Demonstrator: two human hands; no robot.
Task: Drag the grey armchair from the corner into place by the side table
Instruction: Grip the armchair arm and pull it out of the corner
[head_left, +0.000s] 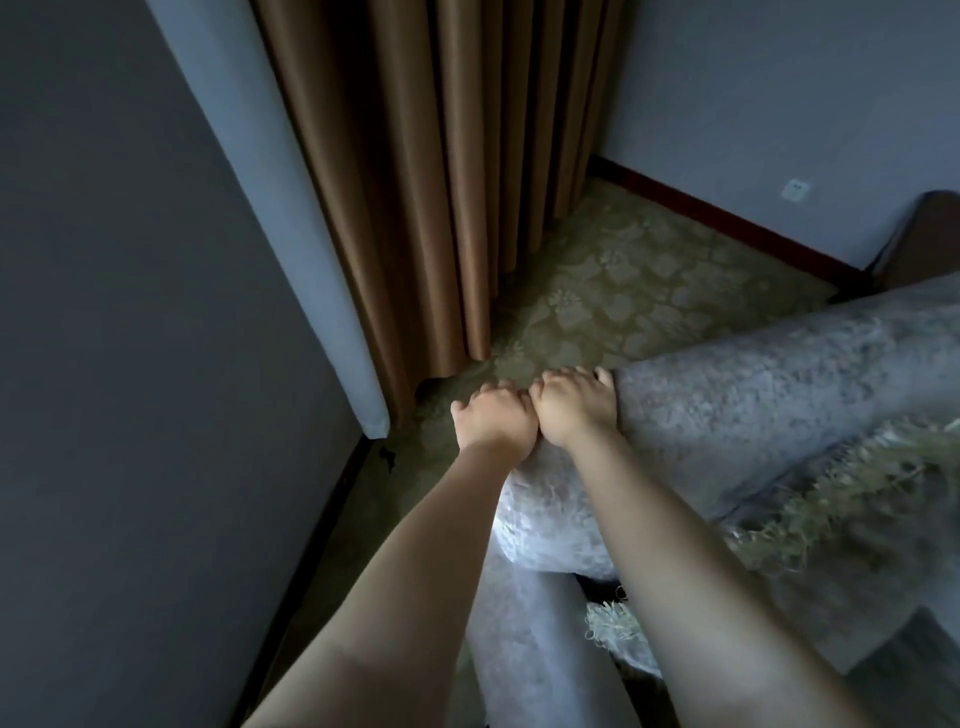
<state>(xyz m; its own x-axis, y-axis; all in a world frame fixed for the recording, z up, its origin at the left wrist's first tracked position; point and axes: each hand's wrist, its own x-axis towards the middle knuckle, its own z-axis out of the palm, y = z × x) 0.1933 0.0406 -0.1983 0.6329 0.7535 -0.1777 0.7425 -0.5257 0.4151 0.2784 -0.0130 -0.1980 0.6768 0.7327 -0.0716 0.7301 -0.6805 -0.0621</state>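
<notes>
Both hands, left (493, 418) and right (574, 410), touched, fingers curled tight over the armchair (727, 415) edge I gripped, its bulk running rightward from my fingers.

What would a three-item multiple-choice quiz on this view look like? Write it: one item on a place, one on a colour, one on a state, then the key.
1. Where do both hands grip the grey armchair?
A. side by side on its top edge
B. one on each leg
C. under the seat

2. What colour is the curtain in the corner?
A. white
B. brown
C. green

3. What state is the right hand in?
A. flat and open in the air
B. closed over the chair's edge
C. holding a cushion

Key:
1 A, the left hand and the right hand touch each other on the upholstered edge.
2 B, its folds are brown beside the grey wall.
3 B, its fingers curl over the edge.
</notes>
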